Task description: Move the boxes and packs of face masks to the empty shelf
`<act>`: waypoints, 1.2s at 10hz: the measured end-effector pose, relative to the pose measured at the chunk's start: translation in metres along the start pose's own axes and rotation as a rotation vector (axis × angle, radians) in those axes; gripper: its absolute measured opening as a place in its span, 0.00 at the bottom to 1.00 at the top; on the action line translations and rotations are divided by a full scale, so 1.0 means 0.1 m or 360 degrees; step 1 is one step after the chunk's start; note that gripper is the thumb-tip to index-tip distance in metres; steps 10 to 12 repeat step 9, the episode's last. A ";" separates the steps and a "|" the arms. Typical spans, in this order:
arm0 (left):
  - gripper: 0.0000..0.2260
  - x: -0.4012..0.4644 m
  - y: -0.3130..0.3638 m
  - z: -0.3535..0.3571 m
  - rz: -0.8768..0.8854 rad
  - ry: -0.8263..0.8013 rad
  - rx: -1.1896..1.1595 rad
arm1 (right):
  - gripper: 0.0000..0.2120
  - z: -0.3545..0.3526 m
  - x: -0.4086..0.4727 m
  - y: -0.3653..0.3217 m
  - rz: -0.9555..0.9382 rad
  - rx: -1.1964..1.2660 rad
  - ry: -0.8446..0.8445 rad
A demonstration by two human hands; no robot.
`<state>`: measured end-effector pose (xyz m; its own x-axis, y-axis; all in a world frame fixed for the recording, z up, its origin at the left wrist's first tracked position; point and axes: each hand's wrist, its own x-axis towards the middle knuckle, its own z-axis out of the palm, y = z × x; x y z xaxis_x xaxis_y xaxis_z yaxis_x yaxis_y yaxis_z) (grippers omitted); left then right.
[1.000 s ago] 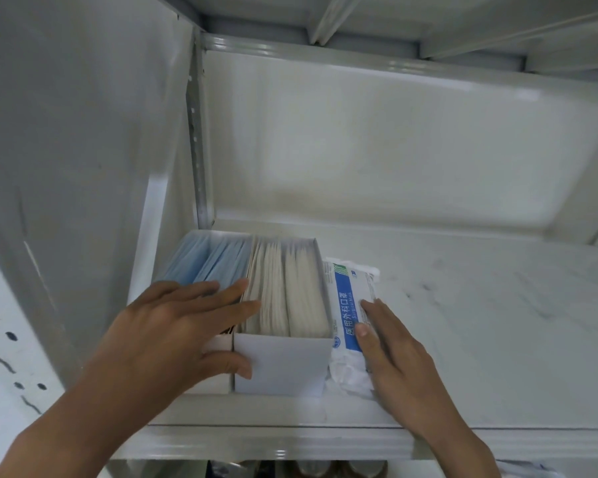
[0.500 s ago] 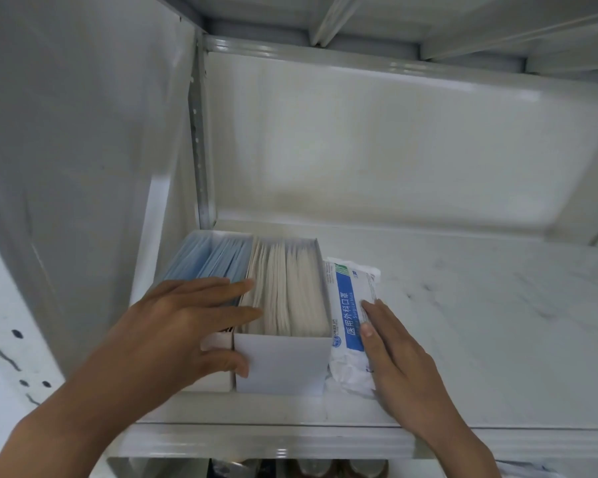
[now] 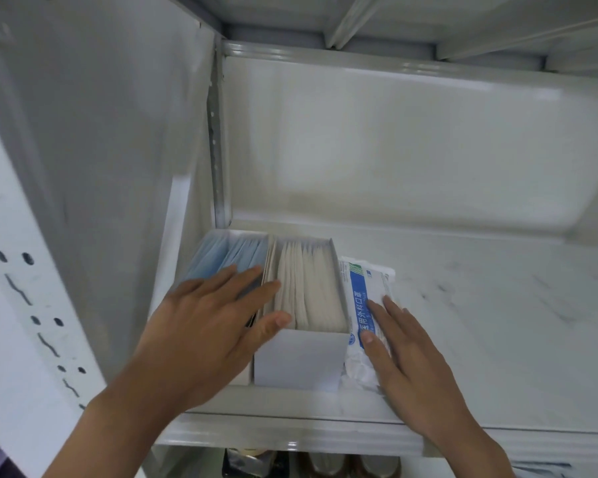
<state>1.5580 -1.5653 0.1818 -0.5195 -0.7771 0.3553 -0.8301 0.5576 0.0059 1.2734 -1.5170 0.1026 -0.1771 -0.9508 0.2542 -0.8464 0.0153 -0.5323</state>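
Two open white boxes stand side by side at the left end of a white metal shelf (image 3: 463,322). The left box (image 3: 221,257) holds blue masks and the right box (image 3: 301,367) holds white masks. A white and blue plastic pack of masks (image 3: 363,284) leans against the right box's right side. My left hand (image 3: 204,326) lies flat over the near part of both boxes, fingers straight, thumb at the right box's front rim. My right hand (image 3: 404,350) presses flat against the pack's right face.
The shelf's left side wall (image 3: 118,167) is close beside the boxes, the back wall (image 3: 411,160) lies behind them, and another shelf runs overhead. Jars and dark items (image 3: 311,464) show on the level below. The shelf's right part is bare.
Both hands stay on the boxes and pack almost where they were. The view has shifted slightly; nothing was picked up or let go.
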 end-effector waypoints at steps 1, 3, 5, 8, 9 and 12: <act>0.33 0.00 0.00 0.00 -0.0012 -0.0008 -0.0001 | 0.34 0.00 0.01 -0.01 0.0004 -0.0016 0.0009; 0.34 0.00 -0.02 -0.03 -0.0005 -0.0038 -0.0004 | 0.32 -0.13 0.03 -0.11 0.0030 -0.0079 0.0047; 0.34 0.17 -0.01 -0.14 -0.0157 -0.0097 -0.0331 | 0.25 -0.40 0.28 -0.45 -0.0134 -0.0100 0.0372; 0.31 0.37 0.19 -0.09 -0.0202 -0.0253 -0.0271 | 0.22 -0.30 0.35 -0.81 -0.0234 -0.0149 0.0257; 0.29 0.30 0.14 -0.10 -0.0144 -0.0002 -0.0353 | 0.21 -0.34 0.31 -0.74 -0.0204 0.0000 0.0366; 0.29 0.30 0.14 -0.10 -0.0144 -0.0002 -0.0353 | 0.21 -0.34 0.31 -0.74 -0.0204 0.0000 0.0366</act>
